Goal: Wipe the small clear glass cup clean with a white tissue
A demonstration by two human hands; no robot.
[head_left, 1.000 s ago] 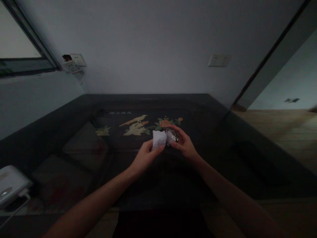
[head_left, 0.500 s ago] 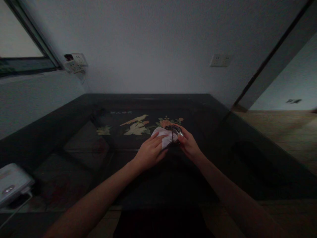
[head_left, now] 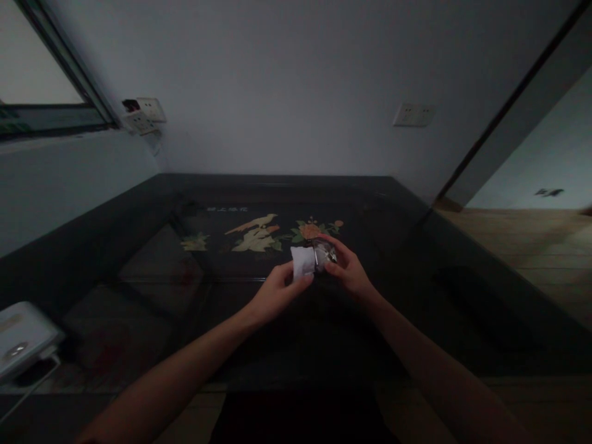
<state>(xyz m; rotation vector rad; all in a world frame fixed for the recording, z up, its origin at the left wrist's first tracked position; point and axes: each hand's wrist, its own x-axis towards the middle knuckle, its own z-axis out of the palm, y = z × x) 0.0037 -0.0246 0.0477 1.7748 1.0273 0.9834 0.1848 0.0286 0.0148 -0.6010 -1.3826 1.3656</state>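
My right hand (head_left: 351,272) curls around a small shiny silver object (head_left: 324,253) with a rounded, glass-like look; its exact kind is too dim to make out. A white tissue or cloth (head_left: 302,261) sits against the object's left side, partly inside or over its edge; I cannot tell which. On the cloth's lower left, my left hand (head_left: 276,290) pinches it between thumb and fingers. Both hands are over the dark table (head_left: 314,351), in front of its bird-and-flower picture (head_left: 254,237).
A white device (head_left: 25,336) with a cable stands at the left edge. On the right of the table lies a dark, long item (head_left: 481,302), hard to make out. Wall sockets (head_left: 414,115) are above the table's back edge, with more sockets (head_left: 150,110) at the left.
My left hand has turned from lying flat over the white cloth to gripping it from the lower left. More of the cloth shows. My right hand keeps the shiny object, which has tilted slightly.
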